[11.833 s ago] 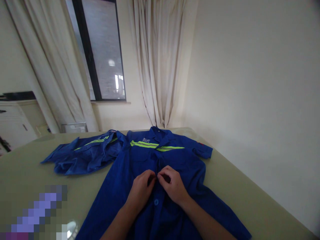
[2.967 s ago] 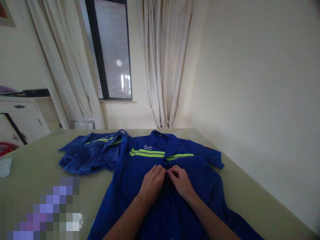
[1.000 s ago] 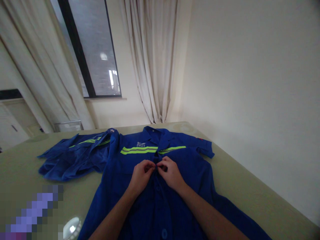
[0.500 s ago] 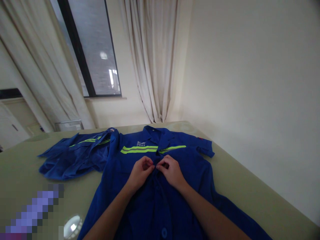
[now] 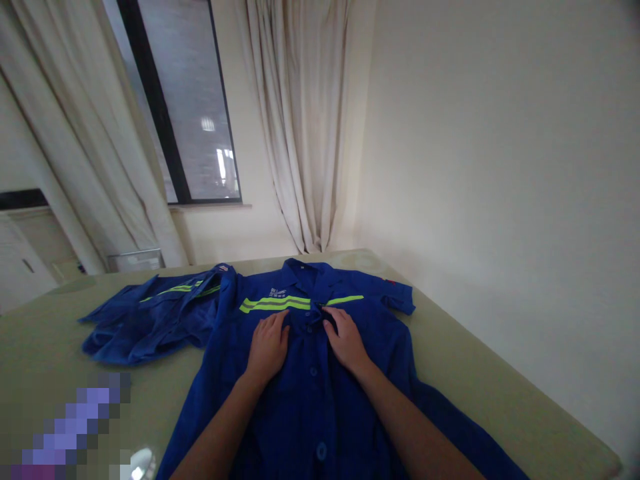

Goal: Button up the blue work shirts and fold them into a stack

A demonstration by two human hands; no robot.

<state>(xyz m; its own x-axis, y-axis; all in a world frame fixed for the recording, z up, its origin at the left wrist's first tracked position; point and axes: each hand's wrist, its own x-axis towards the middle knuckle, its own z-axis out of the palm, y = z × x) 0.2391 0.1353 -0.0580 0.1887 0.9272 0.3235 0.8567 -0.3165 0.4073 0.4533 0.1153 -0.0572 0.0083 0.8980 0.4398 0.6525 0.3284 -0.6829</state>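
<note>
We have the shirt (image 5: 295, 407) lying front up on the table (image 5: 45, 340), collar (image 5: 300, 270) at the far end and the near part running out of view below. Our left hand (image 5: 270, 341) rests on the chest just below the stripe (image 5: 275, 304), fingers laid out over the cloth and pinching nothing that we can see. Our right hand (image 5: 344, 339) is at the front edge, thumb and fingertips beside a small rumpled fold (image 5: 317, 315); we cannot tell whether they nip it or only touch it. Between the hands and below them a row of buttons shows, one (image 5: 313, 371) near the middle and a larger-looking one (image 5: 321, 451) closer to us.

We would judge the shirt light, soft and limp, hard to damage, but quick to crease and to slide if tugged. The front edge looks doubled and so probably firmer: the best place to take hold, thumb above and finger beneath. The buttons are likely hard and smooth, better gripped by the rim than the face. The other shirt (image 5: 150, 333) lies crumpled to the left, up against this one
</note>
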